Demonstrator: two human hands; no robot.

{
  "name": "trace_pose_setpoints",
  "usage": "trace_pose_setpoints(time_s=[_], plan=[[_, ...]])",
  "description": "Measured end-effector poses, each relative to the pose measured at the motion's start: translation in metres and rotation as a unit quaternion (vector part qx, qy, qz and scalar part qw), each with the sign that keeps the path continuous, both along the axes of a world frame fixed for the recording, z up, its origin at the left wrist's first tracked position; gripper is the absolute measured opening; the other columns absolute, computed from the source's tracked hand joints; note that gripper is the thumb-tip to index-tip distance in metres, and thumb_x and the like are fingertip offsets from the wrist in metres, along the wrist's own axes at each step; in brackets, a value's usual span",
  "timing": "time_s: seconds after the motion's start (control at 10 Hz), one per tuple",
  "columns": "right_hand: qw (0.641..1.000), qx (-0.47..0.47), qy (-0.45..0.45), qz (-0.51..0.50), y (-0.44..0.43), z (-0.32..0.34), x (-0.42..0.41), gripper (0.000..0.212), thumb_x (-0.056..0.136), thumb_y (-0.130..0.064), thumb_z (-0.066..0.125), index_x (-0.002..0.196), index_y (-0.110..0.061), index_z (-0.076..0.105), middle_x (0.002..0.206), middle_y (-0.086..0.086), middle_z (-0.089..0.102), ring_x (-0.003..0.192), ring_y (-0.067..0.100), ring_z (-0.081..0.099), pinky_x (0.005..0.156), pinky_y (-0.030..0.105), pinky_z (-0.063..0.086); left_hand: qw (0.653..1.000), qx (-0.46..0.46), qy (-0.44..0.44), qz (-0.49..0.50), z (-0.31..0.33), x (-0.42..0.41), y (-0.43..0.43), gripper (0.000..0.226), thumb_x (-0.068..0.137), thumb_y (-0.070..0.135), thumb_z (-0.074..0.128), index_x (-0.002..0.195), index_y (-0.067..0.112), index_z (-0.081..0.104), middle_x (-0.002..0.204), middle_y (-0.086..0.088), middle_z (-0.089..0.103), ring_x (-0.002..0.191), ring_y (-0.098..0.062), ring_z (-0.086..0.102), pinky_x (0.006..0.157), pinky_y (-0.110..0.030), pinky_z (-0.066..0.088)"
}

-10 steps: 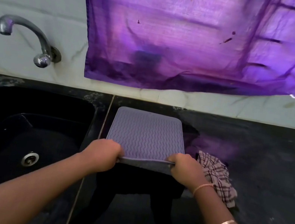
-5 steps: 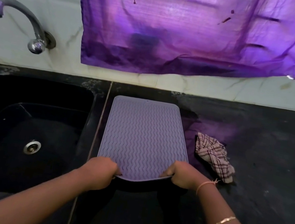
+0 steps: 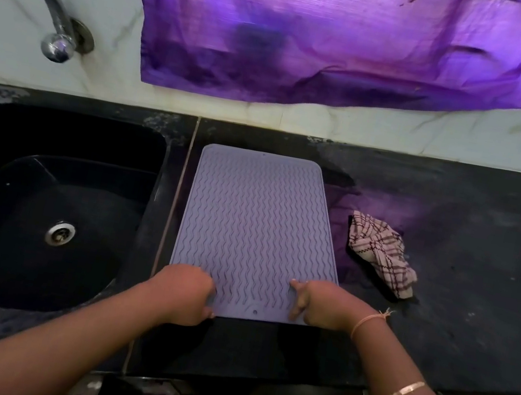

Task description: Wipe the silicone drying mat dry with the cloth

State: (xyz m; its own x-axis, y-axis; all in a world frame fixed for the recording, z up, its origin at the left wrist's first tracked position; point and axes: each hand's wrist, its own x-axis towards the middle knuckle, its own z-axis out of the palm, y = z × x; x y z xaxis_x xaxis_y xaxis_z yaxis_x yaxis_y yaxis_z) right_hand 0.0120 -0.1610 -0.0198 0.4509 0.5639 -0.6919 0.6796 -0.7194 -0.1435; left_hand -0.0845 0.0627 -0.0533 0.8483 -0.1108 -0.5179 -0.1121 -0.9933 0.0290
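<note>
l hand (image 3: 186, 292), r hand (image 3: 327, 306) grip mat (image 3: 257, 224) corners.

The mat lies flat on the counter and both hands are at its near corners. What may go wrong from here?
The mat lies close to the sink; a hard wipe may push it over that rim. The cloth lies crumpled to the right, untouched; when the right hand reaches for it, only the left hand steadies the mat, so it may slide.

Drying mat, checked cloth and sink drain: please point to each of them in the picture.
drying mat (image 3: 257, 228), head view, middle of its ribbed top
checked cloth (image 3: 381, 253), head view, middle of the crumpled bundle
sink drain (image 3: 60, 233), head view, centre of the metal strainer
</note>
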Motion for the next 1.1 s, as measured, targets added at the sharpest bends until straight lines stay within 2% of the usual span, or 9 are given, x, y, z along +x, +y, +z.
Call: trace_pose_setpoints(time_s=[0.1, 0.2, 0.3, 0.4, 0.7, 0.8, 0.9, 1.0, 1.1], plan=[[1.000, -0.011, -0.005, -0.006, -0.001, -0.001, -0.003, 0.037, 0.094, -0.011, 0.041, 0.124, -0.019, 0.062, 0.158, 0.004, 0.018, 0.134, 0.027, 0.038, 0.112, 0.034, 0.028, 1.000, -0.001, -0.012, 0.027, 0.000, 0.002, -0.004, 0.032, 0.094, 0.041, 0.044, 0.101, 0.015, 0.062, 0.096, -0.002, 0.061, 0.086, -0.018, 0.057, 0.071, -0.030, 0.045], [0.992, 0.060, -0.029, -0.106, 0.003, -0.009, -0.003, 0.027, 0.091, -0.012, 0.048, 0.108, -0.009, 0.069, 0.138, 0.008, 0.052, 0.118, 0.029, 0.054, 0.103, 0.036, 0.041, 0.998, 0.000, -0.040, 0.056, -0.002, 0.007, -0.008, 0.029, 0.095, 0.033, 0.044, 0.094, 0.012, 0.064, 0.084, -0.002, 0.056, 0.078, -0.017, 0.054, 0.066, -0.028, 0.042], [0.962, 0.141, -0.128, -0.195, 0.009, -0.022, -0.004, 0.022, 0.088, -0.010, 0.049, 0.093, -0.010, 0.071, 0.103, 0.010, 0.069, 0.096, 0.029, 0.064, 0.083, 0.035, 0.052, 0.994, 0.012, -0.052, 0.092, -0.003, 0.013, -0.012, 0.022, 0.092, 0.022, 0.047, 0.096, 0.009, 0.065, 0.090, -0.006, 0.059, 0.088, -0.022, 0.060, 0.067, -0.028, 0.041], [0.944, 0.146, -0.225, -0.194, 0.015, -0.035, -0.008, 0.022, 0.090, -0.013, 0.046, 0.098, -0.013, 0.067, 0.106, 0.005, 0.064, 0.095, 0.026, 0.062, 0.075, 0.034, 0.051, 0.992, 0.002, -0.058, 0.114, -0.004, 0.017, -0.011, 0.019, 0.090, 0.022, 0.052, 0.097, 0.010, 0.066, 0.098, -0.008, 0.064, 0.092, -0.024, 0.062, 0.070, -0.029, 0.043], [0.951, 0.087, -0.247, -0.164, 0.029, -0.046, -0.011, 0.035, 0.090, -0.010, 0.045, 0.125, -0.012, 0.045, 0.126, 0.011, 0.049, 0.115, 0.031, 0.048, 0.086, 0.042, 0.048, 0.993, 0.040, -0.062, 0.093, -0.003, 0.023, -0.014, 0.014, 0.089, 0.019, 0.054, 0.095, 0.013, 0.065, 0.092, -0.004, 0.062, 0.088, -0.022, 0.062, 0.067, -0.028, 0.044], [0.961, 0.070, -0.216, -0.156, 0.029, -0.039, -0.001, 0.035, 0.090, -0.011, 0.046, 0.125, -0.011, 0.047, 0.127, 0.011, 0.050, 0.117, 0.032, 0.048, 0.090, 0.041, 0.045, 0.993, 0.044, -0.059, 0.090, 0.003, 0.029, -0.016, 0.013, 0.090, 0.021, 0.053, 0.094, 0.013, 0.063, 0.076, 0.001, 0.054, 0.082, -0.019, 0.060, 0.068, -0.027, 0.047], [0.977, 0.043, -0.141, -0.153, 0.032, -0.026, 0.016, 0.026, 0.089, -0.012, 0.046, 0.113, -0.009, 0.055, 0.119, 0.012, 0.057, 0.109, 0.030, 0.055, 0.088, 0.039, 0.047, 0.992, 0.056, -0.037, 0.106, 0.012, 0.042, -0.020, 0.014, 0.092, 0.030, 0.051, 0.090, 0.017, 0.057, 0.069, 0.004, 0.046, 0.073, -0.015, 0.053, 0.066, -0.025, 0.045], [0.980, 0.072, -0.101, -0.158, 0.042, -0.008, 0.038, 0.011, 0.087, -0.016, 0.047, 0.089, -0.011, 0.057, 0.105, 0.011, 0.063, 0.095, 0.029, 0.061, 0.076, 0.032, 0.047, 0.991, 0.054, -0.034, 0.116, 0.028, 0.061, -0.022, 0.025, 0.091, 0.037, 0.051, 0.100, 0.016, 0.061, 0.089, 0.000, 0.060, 0.087, -0.017, 0.060, 0.075, -0.028, 0.049], [0.955, 0.169, -0.168, -0.176, 0.053, 0.016, 0.061, 0.020, 0.089, -0.027, 0.048, 0.096, -0.012, 0.058, 0.105, 0.011, 0.062, 0.099, 0.031, 0.060, 0.076, 0.033, 0.045, 0.982, 0.027, -0.111, 0.149, 0.048, 0.085, -0.024, 0.029, 0.093, 0.037, 0.049, 0.113, 0.019, 0.062, 0.104, -0.001, 0.064, 0.097, -0.019, 0.060, 0.079, -0.030, 0.048]])
